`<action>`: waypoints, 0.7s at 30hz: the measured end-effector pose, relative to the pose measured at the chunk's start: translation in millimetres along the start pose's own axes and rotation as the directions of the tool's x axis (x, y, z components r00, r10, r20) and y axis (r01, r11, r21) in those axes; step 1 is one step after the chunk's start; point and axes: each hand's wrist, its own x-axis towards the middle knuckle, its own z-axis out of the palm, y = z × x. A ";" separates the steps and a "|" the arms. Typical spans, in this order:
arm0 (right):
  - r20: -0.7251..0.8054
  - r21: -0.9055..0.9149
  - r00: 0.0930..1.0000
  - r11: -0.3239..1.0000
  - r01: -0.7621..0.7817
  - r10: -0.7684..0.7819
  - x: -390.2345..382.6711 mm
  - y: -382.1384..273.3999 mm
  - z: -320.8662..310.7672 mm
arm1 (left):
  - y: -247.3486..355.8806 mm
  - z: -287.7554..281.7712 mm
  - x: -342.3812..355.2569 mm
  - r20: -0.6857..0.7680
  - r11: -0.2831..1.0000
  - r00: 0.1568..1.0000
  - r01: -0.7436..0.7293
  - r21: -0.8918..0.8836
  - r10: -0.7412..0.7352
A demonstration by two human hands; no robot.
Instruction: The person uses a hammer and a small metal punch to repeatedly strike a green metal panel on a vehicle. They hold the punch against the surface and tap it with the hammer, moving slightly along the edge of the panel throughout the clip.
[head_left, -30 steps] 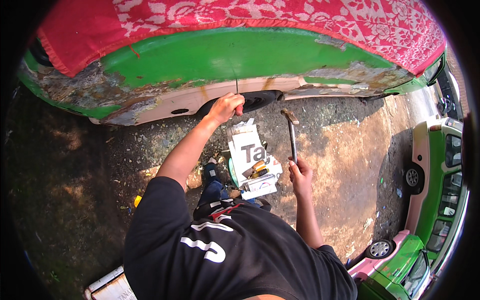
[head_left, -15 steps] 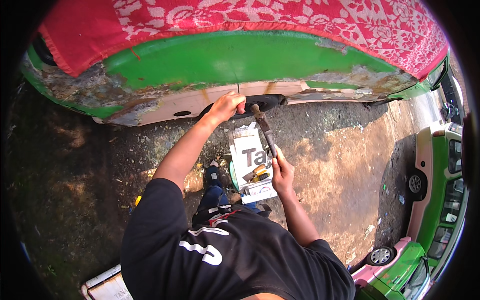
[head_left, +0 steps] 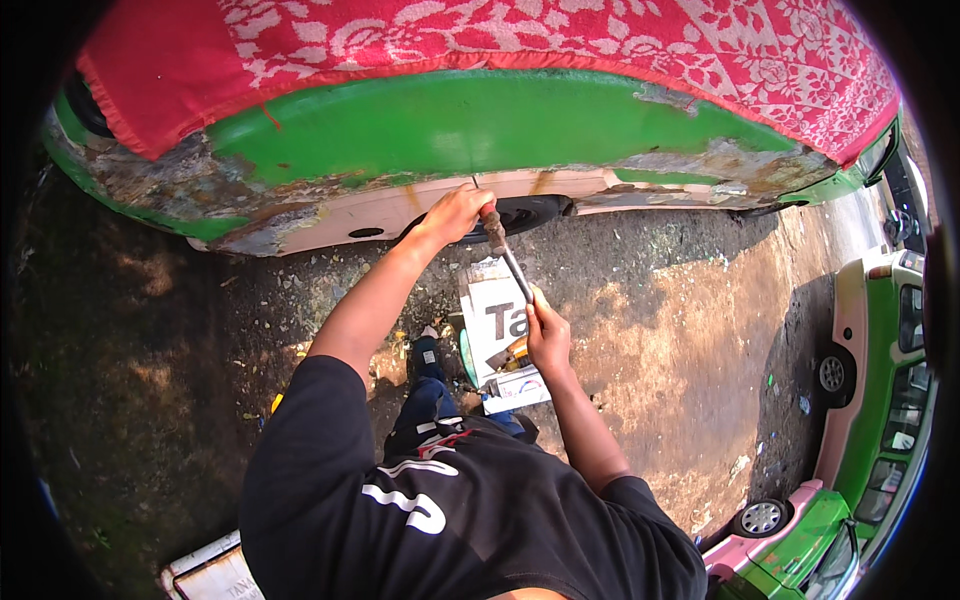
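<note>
Left hand [head_left: 455, 217] gripped red-handled tool [head_left: 488, 209] by green car [head_left: 400, 130]; right hand's [head_left: 549, 338] fingers wrapped hammer [head_left: 514, 268], head at tool's end; white sheet [head_left: 488, 292] below bore big dark letters.

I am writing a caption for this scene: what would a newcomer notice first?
The red floral cloth over the green, patchy vehicle stands out first, along the top. Near the centre, the left hand grips a red-handled tool; the right hand holds a hammer, its head at or near that tool.
</note>
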 end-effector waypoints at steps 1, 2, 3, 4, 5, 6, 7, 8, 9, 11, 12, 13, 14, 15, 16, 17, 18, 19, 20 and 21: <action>-0.148 0.063 0.976 0.983 0.173 -0.162 7.4 1.4 6.8 | -0.1 -2.2 4.3 -0.028 0.995 0.998 -0.059 0.085 0.062; -0.112 0.088 0.986 0.987 0.132 -0.122 4.9 3.5 4.1 | 2.3 -2.5 4.9 -0.024 0.998 0.999 -0.022 0.062 0.024; -0.075 0.112 0.994 0.990 0.091 -0.083 -2.4 5.4 -2.2 | 6.6 -1.2 2.6 -0.020 0.999 1.000 0.016 0.038 -0.015; -0.029 0.134 0.999 0.990 0.042 -0.038 -10.2 2.4 -8.0 | 11.8 0.5 -1.5 -0.013 0.998 0.998 0.062 0.011 -0.061; -0.101 0.252 0.994 0.966 0.064 -0.039 -13.6 -5.0 -9.0 | 14.7 0.7 -1.9 -0.023 0.999 0.999 0.047 -0.011 -0.047; -0.106 0.242 0.994 0.968 0.065 -0.040 -17.6 -1.3 -8.4 | 18.6 1.6 -4.0 -0.003 1.000 1.000 0.030 -0.003 -0.030; -0.111 0.232 0.993 0.970 0.070 -0.045 -20.1 3.6 -8.8 | 24.4 1.0 -5.6 0.014 1.000 1.000 0.012 0.007 -0.012; -0.116 0.222 0.992 0.972 0.075 -0.050 -22.0 8.0 -8.8 | 28.0 1.5 -5.5 0.031 1.000 1.000 -0.007 0.017 0.006; -0.123 0.240 0.992 0.969 0.054 -0.025 -23.4 12.2 -8.3 | 28.5 4.7 -3.6 0.018 0.999 0.999 -0.042 0.010 0.042; -0.111 0.316 0.992 0.948 -0.029 0.068 -25.5 20.1 -7.0 | 30.9 3.9 -0.2 0.024 1.000 1.000 -0.020 0.021 0.019; -0.103 0.353 0.988 0.933 -0.071 0.114 -26.9 26.0 -6.1 | 31.9 3.4 1.6 0.027 1.000 1.000 -0.009 0.026 0.009; -0.084 0.333 0.984 0.935 -0.120 0.156 -27.5 30.2 -7.3 | 31.8 3.3 2.6 0.040 0.999 0.999 0.015 0.034 -0.016; -0.086 0.323 0.983 0.938 -0.125 0.161 -28.7 34.8 -9.9 | 31.6 3.2 3.7 0.054 0.998 0.998 0.039 0.041 -0.041; -0.089 0.311 0.982 0.941 -0.130 0.166 -30.2 39.2 -12.4 | 31.8 3.8 4.5 0.068 0.997 0.996 0.062 0.049 -0.065; -0.088 0.321 0.979 0.936 -0.145 0.181 -29.9 35.6 -16.0 | 34.8 3.3 6.5 0.034 0.993 0.999 0.016 0.116 -0.020; -0.087 0.330 0.977 0.931 -0.158 0.197 -29.2 32.2 -19.9 | 38.6 3.7 9.4 0.003 0.983 1.000 -0.028 0.183 0.028; -0.131 0.326 0.980 0.940 -0.101 0.150 -29.3 37.0 -19.3 | 41.6 5.5 12.5 -0.024 0.966 0.997 -0.070 0.249 0.078; -0.171 0.323 0.980 0.946 -0.039 0.098 -28.5 43.3 -17.1 | 39.9 6.9 15.6 -0.006 0.960 0.992 -0.118 0.254 0.124; -0.186 0.327 0.978 0.945 -0.027 0.092 -28.4 49.3 -15.9 | 35.2 9.6 20.9 0.013 0.952 0.985 -0.167 0.257 0.169; -0.203 0.330 0.975 0.944 -0.015 0.086 -28.6 55.4 -15.1 | 32.1 12.4 26.0 0.032 0.942 0.976 -0.215 0.259 0.214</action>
